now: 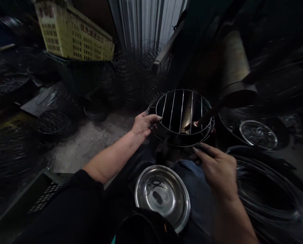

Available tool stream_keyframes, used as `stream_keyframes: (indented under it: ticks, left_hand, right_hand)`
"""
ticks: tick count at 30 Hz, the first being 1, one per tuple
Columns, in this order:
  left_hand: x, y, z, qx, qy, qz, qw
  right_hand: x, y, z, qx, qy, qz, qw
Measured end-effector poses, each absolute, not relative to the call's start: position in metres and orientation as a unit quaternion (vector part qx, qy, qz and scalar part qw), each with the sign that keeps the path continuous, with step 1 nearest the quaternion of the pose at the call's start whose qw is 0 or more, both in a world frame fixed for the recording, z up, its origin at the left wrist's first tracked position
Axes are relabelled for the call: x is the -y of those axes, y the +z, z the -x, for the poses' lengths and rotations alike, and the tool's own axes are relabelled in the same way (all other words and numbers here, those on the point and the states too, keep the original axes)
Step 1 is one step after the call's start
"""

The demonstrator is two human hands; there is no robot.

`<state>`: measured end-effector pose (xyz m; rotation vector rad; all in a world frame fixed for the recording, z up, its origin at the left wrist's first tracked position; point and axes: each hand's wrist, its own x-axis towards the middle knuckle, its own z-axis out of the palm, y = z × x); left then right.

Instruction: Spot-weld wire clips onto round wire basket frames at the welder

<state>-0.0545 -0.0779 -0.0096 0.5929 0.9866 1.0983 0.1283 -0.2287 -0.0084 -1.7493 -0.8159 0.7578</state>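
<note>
A round wire rack point(181, 112), made of two rings joined by short struts with parallel bars across the upper one, is held up over my lap. My left hand point(144, 126) grips its left rim, thumb on top. At the near lower ring, my right hand point(219, 166) has thumb and fingers pinched together; whatever is between them is too dark to make out. Welding-machine-like electrodes point(196, 124) meet near the right part of the rack. On my lap rests a steel bowl point(170, 206) with a few small bent wire pieces point(154, 184) inside.
A thick metal cylinder point(236, 64) of the machine juts in at right. Further right are a dish of small metal parts point(258, 135) and a large wire coil point(268, 189). A yellow crate point(75, 34), stacked wire rings and a green crate point(43, 196) stand leftward.
</note>
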Motion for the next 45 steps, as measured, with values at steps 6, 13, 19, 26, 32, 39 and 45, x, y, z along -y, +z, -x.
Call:
stream_keyframes:
  ticks: [6,13,19,26,32,39,45]
  left_hand:
    - [0.082,-0.009,0.057,-0.457,0.489,-0.238,0.704]
    - [0.090,-0.012,0.058,-0.448,0.485,-0.245,0.710]
    - [0.093,-0.012,0.059,-0.451,0.486,-0.242,0.708]
    - [0.089,-0.007,0.057,-0.456,0.485,-0.246,0.704]
    - [0.085,-0.006,0.061,-0.451,0.488,-0.258,0.702]
    - [0.085,-0.007,0.061,-0.451,0.492,-0.256,0.700]
    - [0.084,-0.006,0.061,-0.456,0.489,-0.262,0.696]
  right_hand:
    - [0.296,-0.047,-0.165,0.460,0.213,0.797,0.329]
    - [0.345,-0.100,-0.196,0.478,0.255,0.807,0.234]
    - [0.307,-0.055,-0.177,0.371,0.270,0.813,0.358]
    - [0.236,-0.011,-0.143,0.362,0.306,0.705,0.527]
    - [0.224,-0.012,-0.134,0.353,0.344,0.674,0.551]
    - [0.222,-0.010,-0.134,0.343,0.341,0.681,0.549]
    - [0.221,-0.009,-0.134,0.370,0.300,0.695,0.539]
